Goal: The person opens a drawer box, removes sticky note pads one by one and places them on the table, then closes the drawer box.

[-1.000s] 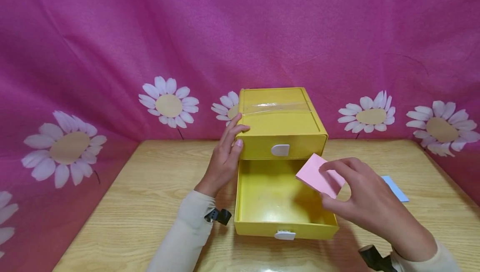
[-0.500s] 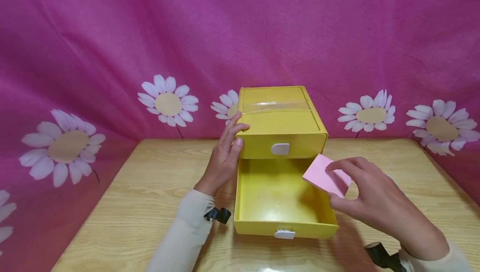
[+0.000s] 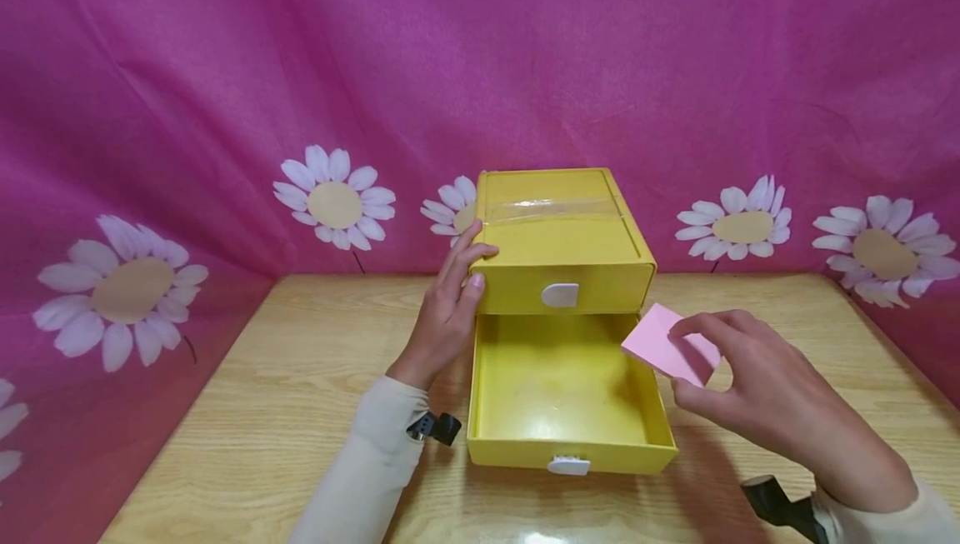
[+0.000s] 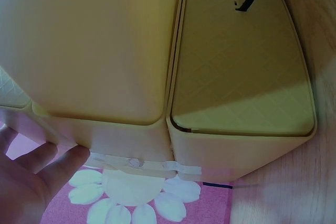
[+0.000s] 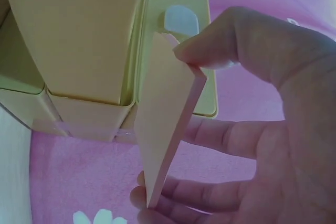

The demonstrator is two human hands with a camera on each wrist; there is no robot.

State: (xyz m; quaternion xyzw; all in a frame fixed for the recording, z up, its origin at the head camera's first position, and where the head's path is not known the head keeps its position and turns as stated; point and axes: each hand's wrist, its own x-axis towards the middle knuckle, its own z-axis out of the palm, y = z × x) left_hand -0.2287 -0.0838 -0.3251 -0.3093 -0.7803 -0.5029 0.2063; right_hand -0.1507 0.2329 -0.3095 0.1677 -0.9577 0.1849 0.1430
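Observation:
A pink pad of sticky notes point(image 3: 663, 344) is pinched between the thumb and fingers of my right hand point(image 3: 765, 386). It is tilted and held over the right edge of an open yellow drawer point(image 3: 562, 386). In the right wrist view the pad point(image 5: 168, 114) shows edge-on, thumb at its top corner and fingertips beneath. My left hand point(image 3: 442, 311) rests its extended fingers against the left side of the yellow drawer unit point(image 3: 558, 232). The left wrist view shows these fingertips point(image 4: 73, 161) at the unit's wall.
The upper drawer point(image 3: 510, 290) is closed and has a white tab handle point(image 3: 560, 295). A similar tab point(image 3: 568, 466) sits on the open drawer's front. Everything stands on a wooden table point(image 3: 300, 394) before a pink daisy-print cloth point(image 3: 525, 52). Clear tape point(image 3: 551, 209) crosses the unit's top.
My right hand has moved to the right with the pink pad, away from the drawer's middle. It now hides the blue pad seen earlier on the table. My left hand stays in place.

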